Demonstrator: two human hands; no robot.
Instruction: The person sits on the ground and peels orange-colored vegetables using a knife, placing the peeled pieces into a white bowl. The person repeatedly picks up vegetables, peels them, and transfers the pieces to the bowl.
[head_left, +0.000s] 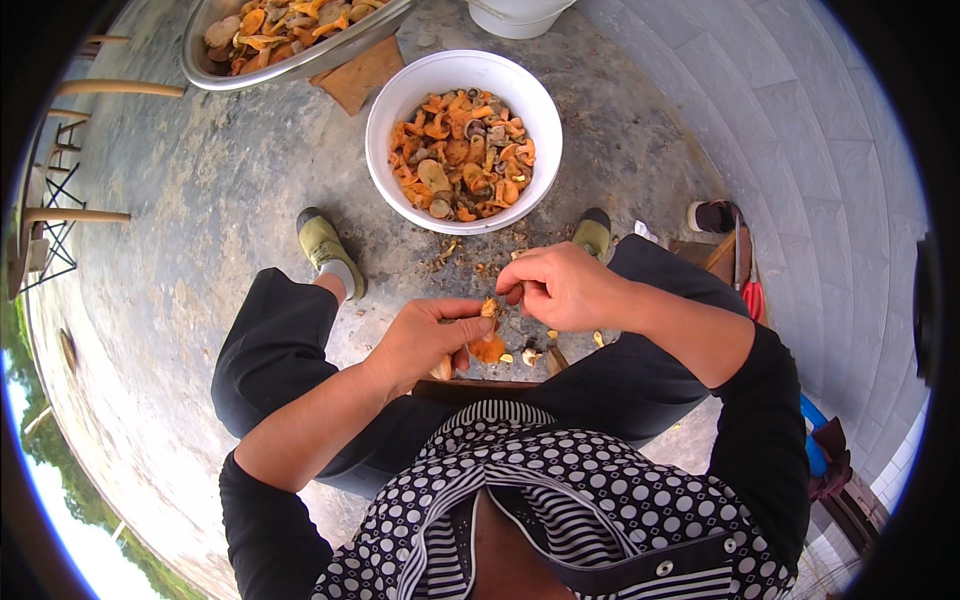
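Note:
My left hand (431, 334) pinches an orange mushroom (487, 348) between thumb and fingers, its stem end up and its cap hanging below. Just to the right, my right hand (574, 289) is raised with its fingers curled in; whether a small thing is pinched there I cannot tell. Ahead of both hands stands a white plastic bucket (379, 184), partly filled with orange and brownish mushrooms (461, 154). Mushroom scraps (448, 255) and dirt lie scattered on the concrete floor between the bucket and my lap.
A metal basin (300, 71) heaped with mushrooms is at the upper left, above a piece of cardboard (364, 75). Another white bucket (519, 22) stands at the top. Red-handled scissors (752, 296) and a dark shoe (712, 216) lie near the grey tiled wall (810, 150) at right.

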